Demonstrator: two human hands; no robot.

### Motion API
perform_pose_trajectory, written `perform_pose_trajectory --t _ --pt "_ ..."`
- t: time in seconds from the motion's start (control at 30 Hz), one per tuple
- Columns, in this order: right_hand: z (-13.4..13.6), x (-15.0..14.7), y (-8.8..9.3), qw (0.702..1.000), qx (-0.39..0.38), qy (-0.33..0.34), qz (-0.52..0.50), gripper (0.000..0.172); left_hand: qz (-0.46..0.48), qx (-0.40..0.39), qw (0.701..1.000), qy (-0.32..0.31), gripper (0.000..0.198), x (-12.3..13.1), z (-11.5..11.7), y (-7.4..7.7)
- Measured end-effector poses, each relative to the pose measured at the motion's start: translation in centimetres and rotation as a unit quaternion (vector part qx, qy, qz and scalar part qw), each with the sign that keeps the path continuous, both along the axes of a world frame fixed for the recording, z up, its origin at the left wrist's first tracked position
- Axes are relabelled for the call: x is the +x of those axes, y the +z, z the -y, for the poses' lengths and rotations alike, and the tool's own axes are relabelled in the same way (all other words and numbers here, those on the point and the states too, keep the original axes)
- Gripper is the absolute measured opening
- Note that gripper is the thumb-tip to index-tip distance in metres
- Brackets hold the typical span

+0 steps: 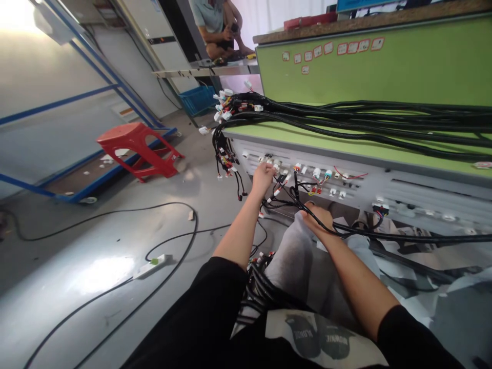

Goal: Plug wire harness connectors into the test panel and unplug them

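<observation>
My left hand is at the left part of a grey connector board, its fingers pinched together beside white connectors; what they hold is too small to make out. Lower and to the right, my right hand sits under a black cable harness, near my knee, with its fingers mostly hidden by cables. Branches of this harness run up to white plugs seated on the board. A black connector with coloured wires is on the board farther right.
Bundled black cables lie along the green bench, their plugs hanging off its left end. A red stool, blue-framed cart and power strip stand left. Another person sits at the back.
</observation>
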State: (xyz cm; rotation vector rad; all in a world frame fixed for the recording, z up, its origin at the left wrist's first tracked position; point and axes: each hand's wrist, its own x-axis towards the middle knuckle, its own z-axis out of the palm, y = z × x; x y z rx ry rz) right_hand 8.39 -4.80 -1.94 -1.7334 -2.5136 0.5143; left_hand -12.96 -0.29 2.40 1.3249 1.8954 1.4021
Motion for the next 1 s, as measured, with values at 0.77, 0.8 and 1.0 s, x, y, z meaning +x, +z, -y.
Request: perform_pose_trajectory --t 0.77,0.8,1.0 --pt "-0.3 -0.1 -1.0 1.0 0.011 0.007 -0.006 0.038 -0.311 -0.083 0.938 0.125 0.031 2.2 -0.4 -0.4" --pt "-0.3 0.0 -0.9 1.0 0.01 0.009 -0.006 0.039 -0.312 -0.088 0.937 0.127 0.03 2.3 -0.5 -0.4" --pt "-0.2 0.1 -0.6 1.0 -0.003 0.013 -0.005 0.043 -0.317 -0.102 0.932 0.141 0.027 2.2 -0.8 -0.6"
